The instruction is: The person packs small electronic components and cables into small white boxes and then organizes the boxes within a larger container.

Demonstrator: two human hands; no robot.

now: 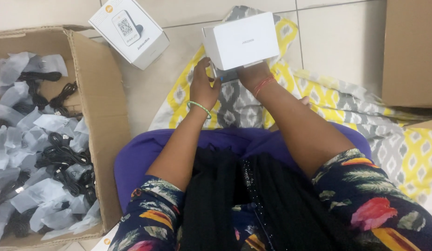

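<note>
Plain white cardboard box point(240, 41) at twelve o'clock, over yellow-grey patterned cloth point(318, 100), right hand point(253, 74) clasped beneath it, fingers hidden, left hand point(204, 86) at its lower left edge, fingers curled touching it, carton of bagged black cables point(48, 139) at nine o'clock
</note>
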